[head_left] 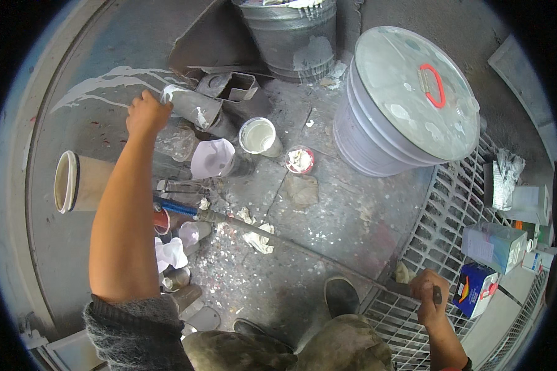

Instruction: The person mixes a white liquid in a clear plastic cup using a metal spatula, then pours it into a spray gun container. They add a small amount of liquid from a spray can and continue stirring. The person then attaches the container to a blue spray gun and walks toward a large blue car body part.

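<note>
Head view: right fingers (422,287) partly hide the long rod (303,249).

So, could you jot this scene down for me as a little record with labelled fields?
Left hand: left hand outstretched at the mouth of a paint-smeared grey container; grip unclear
Right hand: right hand closed around one end of a long rod
Rod: slants across the floor, with a blue section toward its far end
Large pail: white lidded pail with a red handle on its lid
Right side: metal grating; blue can
Floor: pale specks, crumpled scraps
</note>
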{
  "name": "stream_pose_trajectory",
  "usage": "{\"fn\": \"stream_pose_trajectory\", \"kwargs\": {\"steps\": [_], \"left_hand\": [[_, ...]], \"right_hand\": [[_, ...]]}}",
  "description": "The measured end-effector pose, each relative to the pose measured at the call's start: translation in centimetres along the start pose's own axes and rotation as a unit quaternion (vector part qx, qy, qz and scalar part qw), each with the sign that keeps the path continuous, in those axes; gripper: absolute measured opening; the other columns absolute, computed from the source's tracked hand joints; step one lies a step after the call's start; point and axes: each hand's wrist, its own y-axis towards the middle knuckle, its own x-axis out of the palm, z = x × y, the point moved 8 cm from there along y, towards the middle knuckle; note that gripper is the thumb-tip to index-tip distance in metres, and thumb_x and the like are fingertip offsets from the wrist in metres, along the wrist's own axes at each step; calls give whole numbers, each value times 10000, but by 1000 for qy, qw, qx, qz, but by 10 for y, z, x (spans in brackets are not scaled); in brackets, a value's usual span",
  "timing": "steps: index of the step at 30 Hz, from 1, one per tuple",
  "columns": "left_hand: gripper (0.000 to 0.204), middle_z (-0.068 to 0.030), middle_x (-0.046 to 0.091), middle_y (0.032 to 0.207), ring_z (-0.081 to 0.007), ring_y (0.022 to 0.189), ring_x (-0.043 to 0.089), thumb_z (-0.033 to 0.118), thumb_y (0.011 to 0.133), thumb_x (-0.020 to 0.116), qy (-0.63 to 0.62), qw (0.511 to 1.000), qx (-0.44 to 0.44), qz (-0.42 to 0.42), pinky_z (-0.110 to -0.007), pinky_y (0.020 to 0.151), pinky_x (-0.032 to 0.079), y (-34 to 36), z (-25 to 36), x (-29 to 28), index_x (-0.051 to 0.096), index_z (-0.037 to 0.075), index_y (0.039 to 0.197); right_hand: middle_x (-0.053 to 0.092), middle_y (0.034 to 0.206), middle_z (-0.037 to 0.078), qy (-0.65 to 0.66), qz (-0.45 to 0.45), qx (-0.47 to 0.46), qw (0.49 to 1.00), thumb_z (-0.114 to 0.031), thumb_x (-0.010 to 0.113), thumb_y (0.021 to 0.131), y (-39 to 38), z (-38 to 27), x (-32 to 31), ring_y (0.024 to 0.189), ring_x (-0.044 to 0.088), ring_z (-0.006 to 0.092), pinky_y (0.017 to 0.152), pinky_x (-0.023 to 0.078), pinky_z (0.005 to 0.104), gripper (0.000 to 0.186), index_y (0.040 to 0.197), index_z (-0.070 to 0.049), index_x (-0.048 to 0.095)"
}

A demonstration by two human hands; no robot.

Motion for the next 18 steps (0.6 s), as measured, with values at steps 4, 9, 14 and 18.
{"fn": "stream_pose_trajectory", "kwargs": {"steps": [4,9,14,18], "left_hand": [[669,-181,482,1518,-401,1410,458,472,923,653,-41,991,-116,-48,-553,1096,436,-17,-16,1,497,121,1470],[587,-197,508,1466,-435,1376,463,404,917,656,-116,977,-181,-10,-549,1074,453,-25,-35,12,541,148,1433],[500,-210,534,1423,-453,1354,463,285,923,643,-109,986,-124,-17,-554,1061,454,-28,-31,15,564,155,1400],[385,-218,555,1349,-439,1270,499,184,925,618,-58,993,-27,101,-555,982,471,-43,-11,-16,615,129,1307]], "right_hand": [[574,688,108,18,-4,-9,1000,-211,496,1019,-3,-3,5,600,564,231,586,435,336,367,718,-7,548],[569,683,105,12,-20,12,1000,-212,481,1029,-9,-3,12,591,560,224,582,432,337,384,713,-4,546],[565,680,99,24,-20,9,999,-255,489,1055,-11,-6,15,597,564,226,582,427,337,424,717,-8,557],[563,679,101,16,-20,-8,1000,-291,508,1059,-9,-11,19,608,562,227,592,423,337,441,728,-6,563]]}}
